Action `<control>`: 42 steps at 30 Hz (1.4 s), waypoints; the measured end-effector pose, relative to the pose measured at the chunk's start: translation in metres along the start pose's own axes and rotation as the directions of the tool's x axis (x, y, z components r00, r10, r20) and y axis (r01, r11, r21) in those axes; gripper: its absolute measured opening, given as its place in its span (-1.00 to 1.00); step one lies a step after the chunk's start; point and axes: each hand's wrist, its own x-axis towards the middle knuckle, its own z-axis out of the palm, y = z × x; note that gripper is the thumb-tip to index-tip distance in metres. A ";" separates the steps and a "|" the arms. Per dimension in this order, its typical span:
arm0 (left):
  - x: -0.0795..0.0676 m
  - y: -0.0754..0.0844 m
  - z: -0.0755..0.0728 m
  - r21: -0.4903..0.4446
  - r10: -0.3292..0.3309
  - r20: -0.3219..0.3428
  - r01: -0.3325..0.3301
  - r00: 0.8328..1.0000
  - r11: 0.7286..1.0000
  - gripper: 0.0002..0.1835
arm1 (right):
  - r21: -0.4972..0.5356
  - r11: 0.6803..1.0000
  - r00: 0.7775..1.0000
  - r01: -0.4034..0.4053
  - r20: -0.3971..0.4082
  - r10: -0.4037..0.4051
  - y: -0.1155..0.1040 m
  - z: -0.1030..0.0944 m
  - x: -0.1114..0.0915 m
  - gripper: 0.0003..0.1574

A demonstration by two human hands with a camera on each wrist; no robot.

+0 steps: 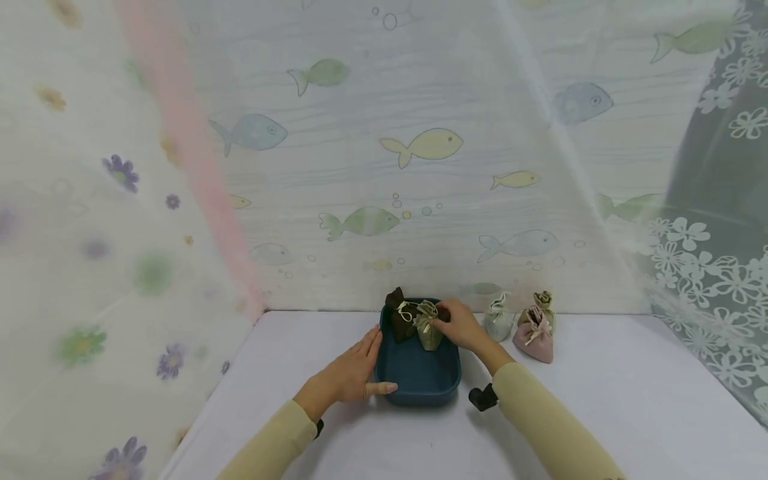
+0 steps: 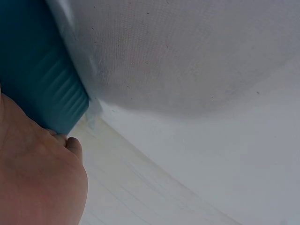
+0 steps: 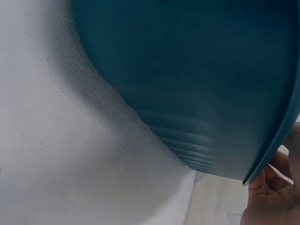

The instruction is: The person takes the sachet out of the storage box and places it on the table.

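A dark blue bin [image 1: 417, 399] stands on the table. In its far left corner leans a dark brown drawstring pouch [image 1: 402, 327] with a pale cord. Beside that pouch is an olive-green drawstring pouch [image 1: 429, 338], whose gathered neck my right hand [image 1: 467, 329] pinches. More dark brown cloth [image 1: 444, 313] shows just behind those fingers. My left hand [image 1: 350, 375] rests along the bin's left wall with straight fingers, its thumb over the near rim. In the left wrist view, the left palm [image 2: 40, 173] lies against the ribbed blue wall. The right wrist view shows right-hand fingers [image 3: 274, 187] at the bin's rim; the pouches are hidden there.
Right of the bin stand a grey-white pouch [image 1: 499, 323], a pink pouch [image 1: 535, 341] and, behind the pink one, an olive pouch [image 1: 544, 301]. A fish-print curtain [image 1: 360, 167] hangs along the back edge of the white table [image 1: 600, 387]. A flowered curtain [image 1: 120, 267] hangs at left.
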 end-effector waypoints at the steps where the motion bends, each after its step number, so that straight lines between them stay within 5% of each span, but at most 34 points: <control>1: 0.000 0.000 0.000 0.000 0.000 0.002 0.000 1.000 1.000 0.25 | 0.006 1.000 1.000 -0.003 0.000 0.003 0.001 0.001 0.000 -0.57; 24: 0.003 0.001 0.000 -0.003 0.006 0.010 -0.006 1.000 1.000 0.24 | -0.097 0.995 1.000 0.013 -0.014 -0.015 0.010 0.007 0.000 -0.73; 34: 0.004 -0.001 -0.001 0.004 0.009 0.001 -0.009 1.000 1.000 0.25 | 0.005 1.000 1.000 -0.023 -0.022 0.023 -0.001 -0.002 -0.001 -0.72; 42: 0.002 -0.002 0.001 0.005 0.012 -0.005 -0.012 1.000 1.000 0.25 | 0.049 0.997 0.998 0.051 -0.050 -0.048 -0.012 -0.007 -0.016 -0.72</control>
